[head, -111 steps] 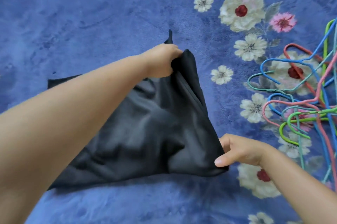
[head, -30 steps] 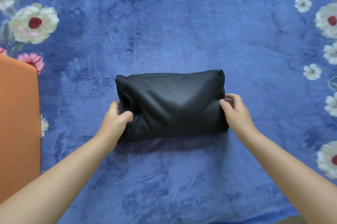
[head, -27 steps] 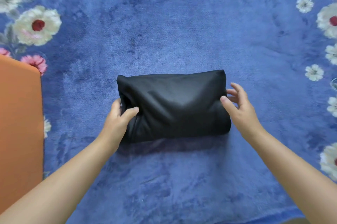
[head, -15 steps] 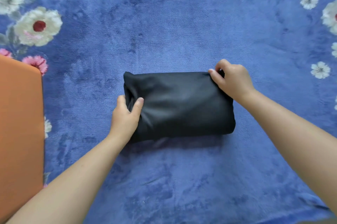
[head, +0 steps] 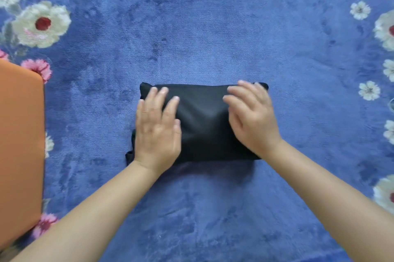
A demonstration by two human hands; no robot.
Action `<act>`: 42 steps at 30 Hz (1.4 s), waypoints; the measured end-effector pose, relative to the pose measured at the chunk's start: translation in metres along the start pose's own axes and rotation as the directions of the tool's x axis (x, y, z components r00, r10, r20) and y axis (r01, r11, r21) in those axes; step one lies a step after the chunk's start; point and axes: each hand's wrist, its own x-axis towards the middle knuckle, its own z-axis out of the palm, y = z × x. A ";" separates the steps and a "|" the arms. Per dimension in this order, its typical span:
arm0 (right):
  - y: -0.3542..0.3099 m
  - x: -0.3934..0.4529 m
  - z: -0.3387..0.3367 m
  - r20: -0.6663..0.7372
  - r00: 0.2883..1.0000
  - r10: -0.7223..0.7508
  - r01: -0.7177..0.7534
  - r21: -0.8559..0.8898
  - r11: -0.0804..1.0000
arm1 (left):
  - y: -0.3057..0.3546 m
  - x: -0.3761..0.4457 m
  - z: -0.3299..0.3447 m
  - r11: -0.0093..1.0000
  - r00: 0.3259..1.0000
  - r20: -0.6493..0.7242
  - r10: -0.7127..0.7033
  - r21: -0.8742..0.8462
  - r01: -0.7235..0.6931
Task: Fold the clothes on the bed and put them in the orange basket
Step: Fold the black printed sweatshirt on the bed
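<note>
Garment (head: pixel 204 125): black cloth, matt, fine smooth knit w/ soft creases, no sheen. Blanket (head: pixel 213 27): blue plush fleece, short fuzzy pile, brushed patches light/dark, slight soft lustre; printed flowers in white, pink, red at both edges. Basket (head: pixel 21 144): orange, flat even colour, matt, smooth face w/ rounded corner; cloth or plastic, can't tell. Left hand (head: pixel 156 131) & right hand (head: pixel 251 119): bare skin, flat on the cloth.
</note>
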 end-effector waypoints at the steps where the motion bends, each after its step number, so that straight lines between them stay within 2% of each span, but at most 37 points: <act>1: -0.007 -0.010 0.001 0.084 0.996 -0.009 0.011 -0.028 1.000 | 0.006 0.002 0.005 0.998 0.997 0.060 0.054 0.029 -0.055; 3: -0.013 -0.026 0.007 0.285 0.954 0.098 -0.054 -0.159 0.986 | 0.008 0.003 0.019 0.984 0.968 0.240 0.076 0.141 -0.112; 5: -0.009 -0.026 0.013 0.455 0.862 0.225 -0.124 -0.242 0.962 | 0.002 0.006 0.030 0.969 0.912 0.407 -0.045 0.239 -0.058; 7: -0.004 -0.016 0.018 0.565 0.784 0.256 -0.157 -0.219 0.963 | -0.004 0.008 0.037 0.948 0.862 0.468 -0.192 0.317 0.039; 10: 0.007 -0.004 0.024 0.681 0.682 0.267 -0.197 -0.180 0.964 | -0.006 0.005 0.044 0.912 0.816 0.506 -0.280 0.407 0.060; 14: 0.029 0.004 0.028 0.682 0.553 0.479 -0.421 -0.267 0.867 | -0.005 0.006 0.045 0.913 0.779 0.552 -0.297 0.404 0.061; 17: 0.037 0.005 0.032 0.680 0.534 0.502 -0.503 -0.222 0.835 | -0.008 0.009 0.046 0.921 0.749 0.590 -0.301 0.384 0.068; 19: 0.045 0.004 0.034 0.676 0.530 0.512 -0.583 -0.148 0.799 | -0.014 0.012 0.047 0.954 0.780 0.575 -0.247 0.287 0.090; 21: 0.051 -0.002 0.033 0.612 0.538 0.579 -0.702 -0.056 0.710 | -0.017 0.009 0.043 0.971 0.839 0.492 -0.233 0.159 0.177; 23: 0.051 -0.011 0.028 0.521 0.490 0.699 -0.833 0.044 0.551 | -0.015 0.000 0.039 0.926 0.881 0.289 -0.375 0.079 0.369; 24: 0.049 -0.016 0.024 0.490 0.453 0.745 -0.872 0.071 0.484 | -0.012 -0.004 0.036 0.857 0.839 0.181 -0.513 0.069 0.510; 25: 0.046 -0.021 0.021 0.466 0.422 0.778 -0.894 0.071 0.442 | -0.011 -0.006 0.032 0.743 0.733 0.125 -0.668 0.054 0.667; 27: 0.042 -0.031 0.015 0.437 0.374 0.818 -0.918 0.051 0.393 | -0.013 -0.007 0.025 0.453 0.436 0.192 -0.879 0.049 0.890; 28: 0.043 -0.034 0.012 0.436 0.343 0.832 -0.934 0.068 0.350 | -0.017 -0.008 0.020 0.360 0.335 0.259 -0.906 0.057 0.931; 29: 0.044 -0.036 0.008 0.453 0.309 0.836 -0.950 0.099 0.297 | -0.022 -0.009 0.015 0.310 0.277 0.330 -0.902 0.050 0.949; 30: 0.044 -0.036 0.002 0.489 0.278 0.827 -0.960 0.119 0.252 | -0.029 -0.012 0.010 0.288 0.253 0.394 -0.884 0.033 0.957; 33: 0.048 -0.032 -0.008 0.667 0.210 0.715 -0.978 0.128 0.167 | -0.048 -0.018 0.003 0.321 0.275 0.535 -0.799 -0.008 0.947; 35: 0.045 -0.030 -0.015 0.788 0.143 0.599 -0.986 0.164 0.019 | -0.052 -0.018 -0.003 0.287 0.251 0.688 -0.681 -0.065 0.956; 37: 0.045 -0.029 -0.019 0.861 0.084 0.502 -0.984 0.152 -0.097 | -0.053 -0.020 -0.008 0.138 0.199 0.849 -0.489 -0.150 0.979; 38: 0.045 -0.028 -0.022 0.885 0.062 0.461 -0.984 0.131 -0.118 | -0.052 -0.023 -0.010 0.063 0.186 0.896 -0.403 -0.175 0.983; 40: 0.045 -0.028 -0.026 0.920 0.026 0.392 -0.988 0.082 -0.128 | -0.045 -0.034 -0.012 -0.043 0.193 0.932 -0.307 -0.217 0.975; 42: 0.040 -0.032 -0.030 0.943 -0.017 0.333 -0.986 0.040 -0.162 | -0.040 -0.049 -0.014 -0.079 0.241 0.928 -0.282 -0.273 0.959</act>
